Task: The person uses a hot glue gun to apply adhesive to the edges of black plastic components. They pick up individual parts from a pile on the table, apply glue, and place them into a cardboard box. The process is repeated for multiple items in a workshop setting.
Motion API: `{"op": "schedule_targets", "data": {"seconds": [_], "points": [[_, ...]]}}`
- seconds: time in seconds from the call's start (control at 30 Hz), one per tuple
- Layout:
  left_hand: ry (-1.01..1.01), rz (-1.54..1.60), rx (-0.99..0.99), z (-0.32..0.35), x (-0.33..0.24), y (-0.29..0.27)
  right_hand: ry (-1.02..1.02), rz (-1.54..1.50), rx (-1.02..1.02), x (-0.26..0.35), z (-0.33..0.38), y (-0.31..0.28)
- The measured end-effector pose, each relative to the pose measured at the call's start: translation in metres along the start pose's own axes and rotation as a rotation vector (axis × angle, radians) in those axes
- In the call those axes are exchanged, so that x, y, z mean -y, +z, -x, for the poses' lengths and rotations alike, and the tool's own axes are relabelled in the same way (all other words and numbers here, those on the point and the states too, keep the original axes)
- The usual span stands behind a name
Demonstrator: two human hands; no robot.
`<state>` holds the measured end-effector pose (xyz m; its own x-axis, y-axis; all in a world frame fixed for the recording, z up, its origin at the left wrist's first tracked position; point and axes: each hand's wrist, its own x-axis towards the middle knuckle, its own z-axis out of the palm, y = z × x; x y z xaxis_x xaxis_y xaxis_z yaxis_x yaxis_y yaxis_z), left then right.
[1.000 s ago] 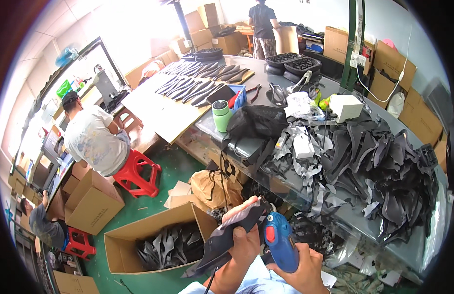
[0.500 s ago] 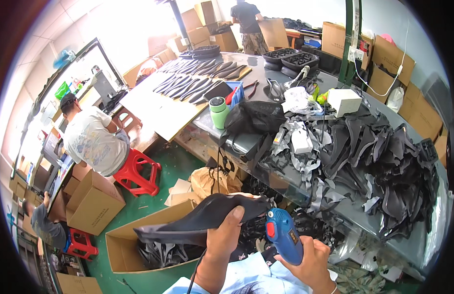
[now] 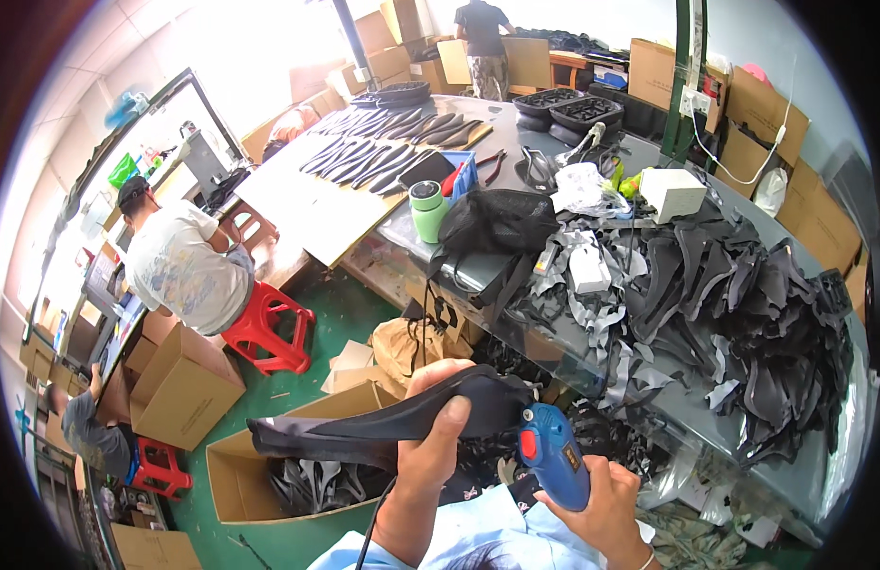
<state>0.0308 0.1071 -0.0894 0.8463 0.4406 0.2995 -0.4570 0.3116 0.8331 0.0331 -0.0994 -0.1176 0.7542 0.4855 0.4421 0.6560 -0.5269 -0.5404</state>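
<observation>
My left hand (image 3: 432, 445) is closed round a long black curved piece (image 3: 364, 423), its thumb pressed on the near face. Thin and smooth, the piece broadens at its right end and has a loose flap toward the left. In my right hand (image 3: 603, 503) is a blue handheld power tool (image 3: 557, 456) with a red button. The tool's front end is at the right end of the black piece; I cannot tell whether they touch. Beneath the piece, an open cardboard box (image 3: 233, 475) holds several black shaped parts (image 3: 316, 484).
Black parts and grey scraps (image 3: 734, 332) are heaped on the table at right. A green tumbler (image 3: 427, 214), black bag (image 3: 497, 228) and white box (image 3: 672, 194) stand farther back. One person (image 3: 188, 252) sits on a red stool (image 3: 272, 328) at left; another person (image 3: 482, 47) stands at the back.
The black piece has turned in my left hand, with its right end now higher and broader to view. My left fingers show above its upper edge. The power tool has barely moved.
</observation>
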Motion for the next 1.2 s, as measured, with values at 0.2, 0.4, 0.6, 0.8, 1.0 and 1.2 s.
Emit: {"op": "schedule_targets", "data": {"seconds": [0.2, 0.4, 0.6, 0.8, 1.0, 1.2], "points": [[0.029, -0.182, -0.001, 0.006, 0.013, -0.003, -0.003, -0.046, 0.019, 0.004, -0.003, 0.003], [-0.052, -0.090, -0.011, 0.009, 0.017, 0.002, 0.029, -0.128, 0.029, 0.010, -0.005, 0.002], [-0.213, -0.087, 0.085, 0.005, 0.002, -0.003, 0.029, -0.073, 0.061, 0.009, -0.006, -0.003], [-0.318, -0.316, 0.252, -0.011, -0.013, -0.008, -0.002, 0.045, 0.098, 0.002, -0.001, -0.006], [-0.160, -0.784, 0.649, -0.027, -0.015, -0.018, -0.056, -0.029, 0.161, -0.002, 0.000, -0.005], [-0.017, -0.814, 0.617, -0.018, 0.006, -0.012, 0.019, -0.216, 0.152, 0.007, -0.003, -0.002]]}}
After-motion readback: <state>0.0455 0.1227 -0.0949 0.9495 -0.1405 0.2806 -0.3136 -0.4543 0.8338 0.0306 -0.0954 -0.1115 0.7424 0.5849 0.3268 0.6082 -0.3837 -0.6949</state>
